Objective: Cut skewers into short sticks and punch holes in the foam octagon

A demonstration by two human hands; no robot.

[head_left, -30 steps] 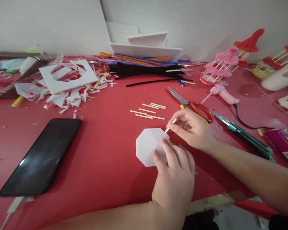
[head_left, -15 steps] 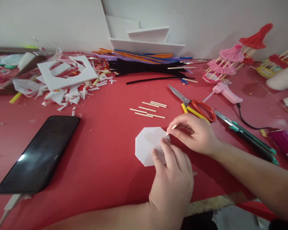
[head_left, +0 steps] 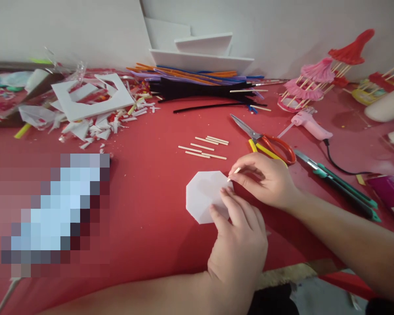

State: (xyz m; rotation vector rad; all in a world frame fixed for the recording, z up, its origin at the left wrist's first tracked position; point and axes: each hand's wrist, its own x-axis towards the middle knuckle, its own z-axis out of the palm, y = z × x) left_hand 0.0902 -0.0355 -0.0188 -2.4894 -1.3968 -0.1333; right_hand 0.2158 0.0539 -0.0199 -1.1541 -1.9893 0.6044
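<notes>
A white octagonal foam board piece (head_left: 203,197) lies flat on the red table. On its right part rest the fingertips of my left hand (head_left: 239,240), thumb and fingers apart, holding it against the table. My right hand (head_left: 265,179) pinches a short wooden stick (head_left: 237,171) between thumb and fingertips. The stick slants, with its lower end at the upper right edge of the octagon; whether it touches the board is hard to tell. Several similar wooden sticks (head_left: 202,147) lie loose just beyond the octagon.
Right of my hands are scissors (head_left: 258,136), a green-black utility knife (head_left: 341,186) and a pink glue gun (head_left: 311,126). A pixelated phone (head_left: 55,210) lies at left. Behind are foam scraps (head_left: 95,129), pipe cleaners (head_left: 200,89) and pink-red stick models (head_left: 315,76).
The phone's dark screen now appears as pale pixelated blocks. Both hands, the stick and the octagon keep nearly the same places; the whole view has shifted slightly.
</notes>
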